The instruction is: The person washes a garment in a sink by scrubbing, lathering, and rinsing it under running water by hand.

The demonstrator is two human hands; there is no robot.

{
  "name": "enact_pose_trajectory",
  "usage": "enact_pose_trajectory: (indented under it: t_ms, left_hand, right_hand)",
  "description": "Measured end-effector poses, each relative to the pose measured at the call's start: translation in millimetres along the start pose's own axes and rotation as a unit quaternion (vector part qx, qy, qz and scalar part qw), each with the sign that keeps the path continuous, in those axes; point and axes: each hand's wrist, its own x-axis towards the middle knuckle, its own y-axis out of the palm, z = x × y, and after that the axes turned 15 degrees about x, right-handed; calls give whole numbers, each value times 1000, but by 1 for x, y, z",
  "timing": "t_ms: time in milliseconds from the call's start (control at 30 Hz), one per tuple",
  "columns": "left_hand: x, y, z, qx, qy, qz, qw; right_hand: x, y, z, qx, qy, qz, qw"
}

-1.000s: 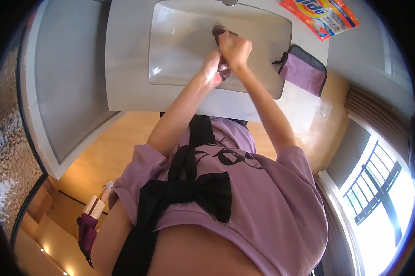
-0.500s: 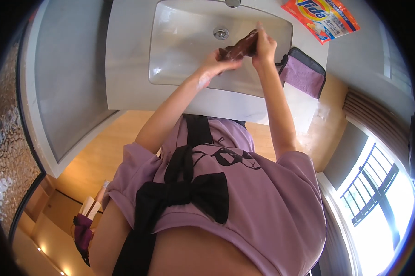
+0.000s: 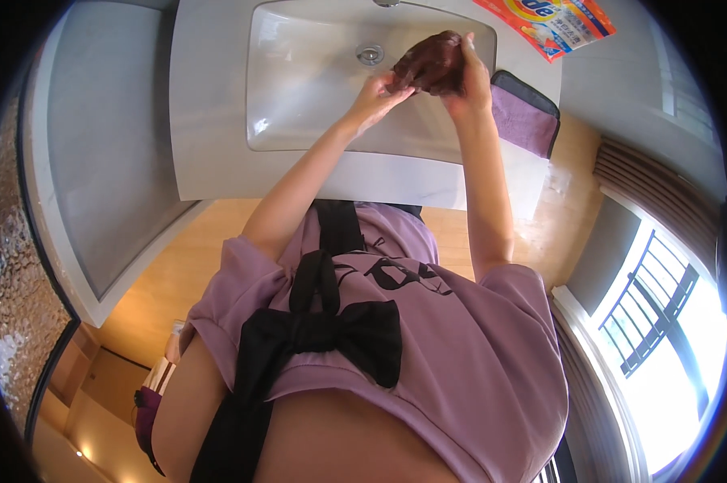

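Note:
A dark brown wet cloth (image 3: 430, 66) is stretched between my two hands above the sink basin (image 3: 299, 105). My left hand (image 3: 377, 103) grips its lower left end with the fingers closed on it. At the cloth's right side, my right hand (image 3: 474, 80) holds the other end, the thumb pointing up. The cloth is partly spread and crumpled, its exact kind not clear. To the left of it, the metal drain (image 3: 370, 54) shows in the basin's floor.
Right of the basin, a folded purple cloth with dark edging (image 3: 524, 121) lies on the pale counter (image 3: 210, 137). An orange detergent bag (image 3: 553, 28) lies at the back right. A faucet tip (image 3: 386, 3) shows at the top edge. A barred window (image 3: 649, 314) stands far right.
The brown cloth has gone from a narrow bunched strip to a wider, more opened shape. Both hands sit slightly higher relative to the basin, and the whole view has shifted a little.

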Motion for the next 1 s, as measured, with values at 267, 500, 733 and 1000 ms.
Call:
enact_pose_trajectory:
  t_ms: [267, 500, 733, 1000]
  left_hand:
    - [7, -4, 32, -65, 42, -97, 992]
    - [14, 1, 25, -346, -125, -76, 927]
    - [14, -6, 2, -474, -164, 72, 862]
    - [8, -7, 15, -471, -185, 54, 861]
  right_hand:
    - [-2, -25, 28, -106, -185, -126, 969]
    - [-32, -20, -73, -440, -285, 88, 847]
    - [19, -6, -69, -519, -288, -51, 803]
    - [21, 0, -81, -537, -244, -40, 807]
